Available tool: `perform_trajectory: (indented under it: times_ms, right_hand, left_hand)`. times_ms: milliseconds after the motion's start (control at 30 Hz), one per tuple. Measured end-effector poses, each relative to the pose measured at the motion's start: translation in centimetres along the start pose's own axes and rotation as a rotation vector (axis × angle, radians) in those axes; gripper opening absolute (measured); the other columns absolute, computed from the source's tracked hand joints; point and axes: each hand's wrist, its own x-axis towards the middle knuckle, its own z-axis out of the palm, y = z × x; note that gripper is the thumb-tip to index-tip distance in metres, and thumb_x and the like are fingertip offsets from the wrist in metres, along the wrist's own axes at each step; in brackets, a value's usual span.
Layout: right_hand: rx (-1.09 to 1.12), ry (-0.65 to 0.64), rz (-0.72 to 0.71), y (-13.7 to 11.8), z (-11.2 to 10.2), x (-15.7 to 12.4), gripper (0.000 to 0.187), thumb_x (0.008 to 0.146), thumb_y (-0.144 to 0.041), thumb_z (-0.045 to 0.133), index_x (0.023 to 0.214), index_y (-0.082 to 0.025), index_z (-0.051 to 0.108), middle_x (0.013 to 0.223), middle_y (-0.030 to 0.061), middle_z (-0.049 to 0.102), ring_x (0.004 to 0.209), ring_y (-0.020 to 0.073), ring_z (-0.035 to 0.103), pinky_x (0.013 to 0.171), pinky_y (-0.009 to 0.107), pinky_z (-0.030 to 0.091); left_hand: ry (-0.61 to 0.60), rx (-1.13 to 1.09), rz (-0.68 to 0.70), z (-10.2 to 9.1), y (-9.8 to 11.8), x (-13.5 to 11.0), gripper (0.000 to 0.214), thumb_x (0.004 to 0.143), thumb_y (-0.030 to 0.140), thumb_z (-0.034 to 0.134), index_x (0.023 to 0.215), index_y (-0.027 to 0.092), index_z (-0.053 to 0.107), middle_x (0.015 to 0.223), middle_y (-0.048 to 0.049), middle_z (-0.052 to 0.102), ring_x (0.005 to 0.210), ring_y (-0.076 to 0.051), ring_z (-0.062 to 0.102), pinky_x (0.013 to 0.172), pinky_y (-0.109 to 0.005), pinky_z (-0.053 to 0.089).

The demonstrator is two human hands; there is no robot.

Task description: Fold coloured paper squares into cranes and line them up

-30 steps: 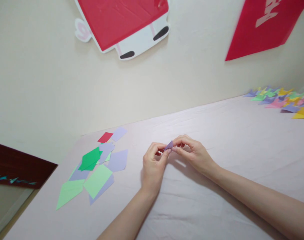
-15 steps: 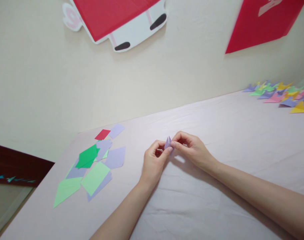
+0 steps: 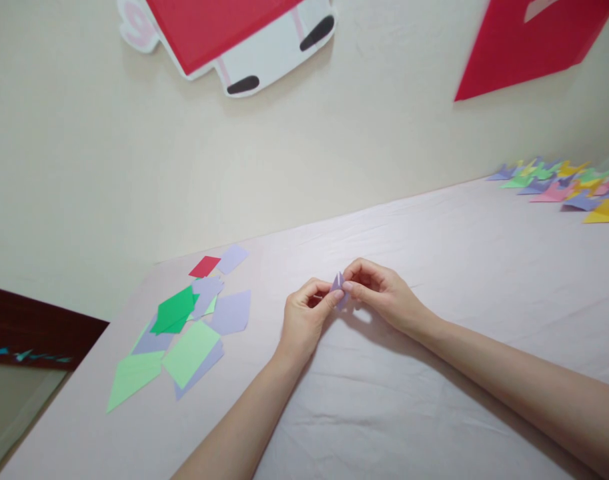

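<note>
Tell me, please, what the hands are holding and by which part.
A small folded purple paper piece: the left hand pinches its lower part, the right hand its right edge.

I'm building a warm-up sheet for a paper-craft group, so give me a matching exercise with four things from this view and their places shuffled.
Things
1. dark green sheet
2. folded purple paper
3. multicoloured folded papers
4. red-and-white decoration

Places
A. on the wall
B. on the right side of the table
C. in the fingers of the left hand and right hand
D. among flat sheets on the left

Pairs: 1-D, 2-C, 3-B, 4-A
</note>
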Motion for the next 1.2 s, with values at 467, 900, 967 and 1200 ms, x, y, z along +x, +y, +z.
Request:
perform_trajectory:
  times_ms: [467, 900, 967, 1200]
  right_hand:
    - [0.053, -0.026, 0.014, -0.08, 0.12, -0.21, 0.020, 0.084, -0.038, 0.065, 0.084, -0.020, 0.058, 0.072, -0.0008, 0.063, 0.064, 0.0126, 0.059, 0.058, 0.025, 0.050]
    - [-0.010, -0.011, 0.010, -0.39, 0.26, -0.08, 0.025, 0.082, -0.042, 0.067, 0.079, -0.019, 0.060, 0.074, -0.0001, 0.060, 0.067, 0.0138, 0.057, 0.063, 0.027, 0.050]
    - [-0.011, -0.001, 0.004, -0.37, 0.29, -0.08, 0.024, 0.082, -0.041, 0.068, 0.079, -0.019, 0.060, 0.074, -0.0003, 0.060, 0.068, 0.0137, 0.057, 0.064, 0.027, 0.050]
    - [0.013, -0.004, 0.014, -0.24, 0.29, -0.11, 0.026, 0.082, -0.043, 0.068, 0.079, -0.019, 0.059, 0.076, 0.0002, 0.061, 0.069, 0.0142, 0.057, 0.065, 0.027, 0.049]
  left_hand:
    - [0.015, -0.055, -0.021, -0.23, 0.15, 0.08, 0.013, 0.074, 0.029, 0.075, 0.069, 0.017, 0.072, 0.072, 0.0008, 0.064, 0.068, -0.011, 0.054, 0.066, -0.022, 0.040]
    - [0.023, -0.002, -0.032, -0.05, -0.09, -0.10, 0.018, 0.076, 0.034, 0.072, 0.072, 0.016, 0.069, 0.071, 0.0002, 0.063, 0.066, -0.013, 0.054, 0.064, -0.024, 0.040]
    - [0.020, 0.008, -0.020, 0.00, -0.22, -0.11, 0.017, 0.078, 0.033, 0.070, 0.073, 0.016, 0.069, 0.072, 0.0002, 0.063, 0.067, -0.013, 0.054, 0.066, -0.024, 0.040]
    - [0.030, 0.019, 0.009, -0.01, -0.13, -0.17, 0.015, 0.077, 0.029, 0.071, 0.070, 0.017, 0.069, 0.073, 0.0002, 0.062, 0.067, -0.013, 0.053, 0.067, -0.025, 0.040]
